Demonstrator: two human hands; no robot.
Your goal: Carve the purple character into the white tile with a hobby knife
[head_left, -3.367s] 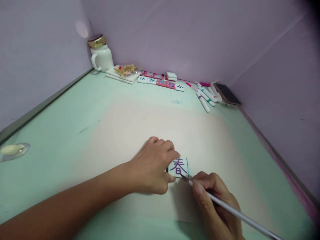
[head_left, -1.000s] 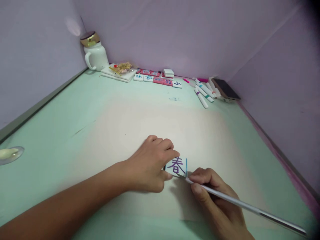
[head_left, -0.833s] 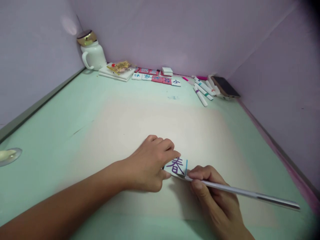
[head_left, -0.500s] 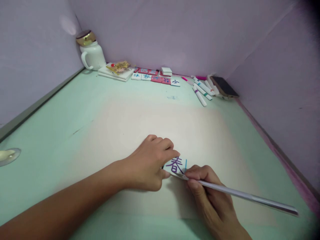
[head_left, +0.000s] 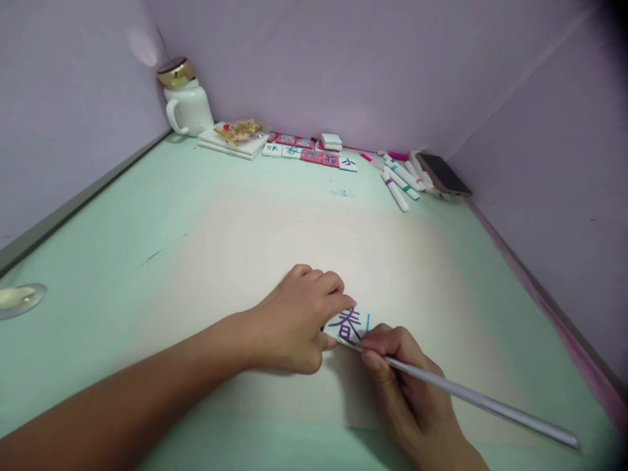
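Observation:
A small white block [head_left: 333, 330] with a purple Chinese character and a short blue line at its right side lies on the pale sheet. My left hand [head_left: 307, 320] pinches the block from the left, index finger along its far edge and thumb at its near edge. In my right hand [head_left: 415, 389], gripped like a pen, is a slim silver craft knife [head_left: 483, 400]. Its pointed tip touches or nearly touches the block's near edge, just below the character. The long handle slants down to the right. Fingers partly cover the block's left and right ends.
Along the back stand a white mug [head_left: 191, 108] with a gold lid, white slabs [head_left: 230, 147] under a small clear packet, red and white lettered tiles [head_left: 311, 156], markers [head_left: 395, 190] and a phone [head_left: 444, 173]. A clear dish [head_left: 29, 299] is at the left edge.
The craft knife's handle end has dropped a little as my right hand shifts slightly. The left hand keeps its hold on the block. The whole view has moved slightly.

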